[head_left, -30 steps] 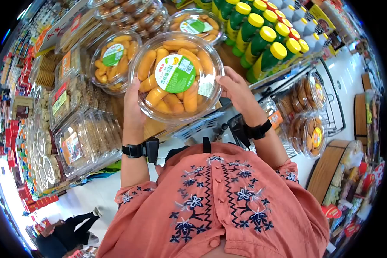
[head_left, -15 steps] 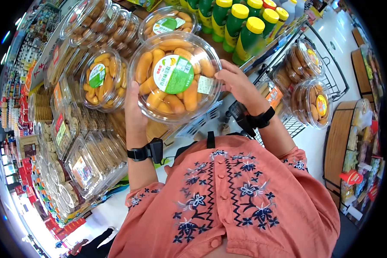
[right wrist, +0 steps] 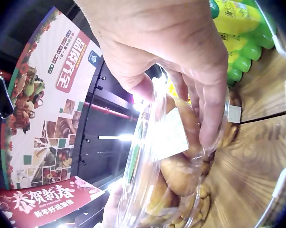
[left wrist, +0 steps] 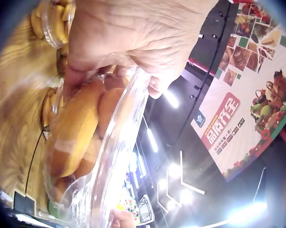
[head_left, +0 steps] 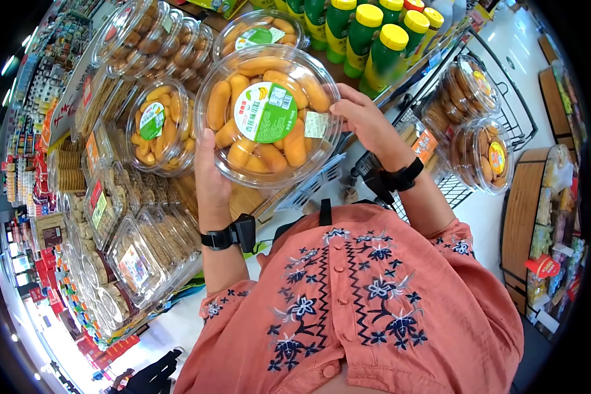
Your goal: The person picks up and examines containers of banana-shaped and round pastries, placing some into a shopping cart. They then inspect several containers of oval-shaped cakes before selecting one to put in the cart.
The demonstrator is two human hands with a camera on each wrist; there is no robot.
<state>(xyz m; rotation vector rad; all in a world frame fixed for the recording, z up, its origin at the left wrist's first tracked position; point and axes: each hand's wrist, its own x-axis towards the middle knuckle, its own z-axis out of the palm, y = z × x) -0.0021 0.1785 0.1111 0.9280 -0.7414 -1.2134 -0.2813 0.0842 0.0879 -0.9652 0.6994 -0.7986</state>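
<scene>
- You hold a round, clear plastic tub of long golden cakes (head_left: 269, 157), lid toward you, with a green-and-white round label (head_left: 265, 113) and a small pale sticker (head_left: 316, 125) on it.
- Your left hand (head_left: 211, 174) grips the tub's left edge, thumb at the lid side.
- Your right hand (head_left: 369, 125) grips its right edge, thumb at the lid side and fingers reaching round the underside.
- Just left of the tub sits a second round clear tub of golden cakes (head_left: 161, 131); another similar tub (head_left: 257, 33) lies beyond your tub, which overlaps it in the head view.
- Farther to the upper left of the tub, stacked clear containers of small brown pieces (head_left: 152, 46) crowd that side.
- Green bottles with yellow caps (head_left: 368, 49) stand in rows beyond the tub's upper right, close to your right hand.
- Clear rectangular packs (head_left: 138, 256) fill the lower left of the tub.
- Right of the tub, a black wire cart (head_left: 450, 190) holds round packs of brown baked goods (head_left: 479, 154).
- Below the tub is a brown wood-grain surface (right wrist: 250, 154), partly hidden by it.
</scene>
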